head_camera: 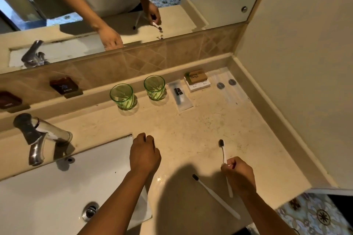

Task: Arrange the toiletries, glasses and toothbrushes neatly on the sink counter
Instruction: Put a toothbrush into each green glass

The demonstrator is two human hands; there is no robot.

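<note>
My right hand (239, 174) grips a white toothbrush (223, 153) with a dark head, held above the counter (191, 129). A second white toothbrush (215, 195) lies flat on the counter just left of that hand. My left hand (145, 153) rests as a loose fist on the counter by the basin's corner, holding nothing I can see. Two green glasses (122, 96) (154, 87) stand upright at the back. To their right lie a clear sachet with a dark item (180, 95), a brown soap box on a white box (196, 80), and clear packets with round pads (227, 86).
The white basin (57, 187) with its drain lies at the lower left, and a chrome tap (38, 135) stands behind it. HOT and COLD tags (64, 86) sit on the ledge. A mirror (114, 5) runs along the back. The wall closes the right side.
</note>
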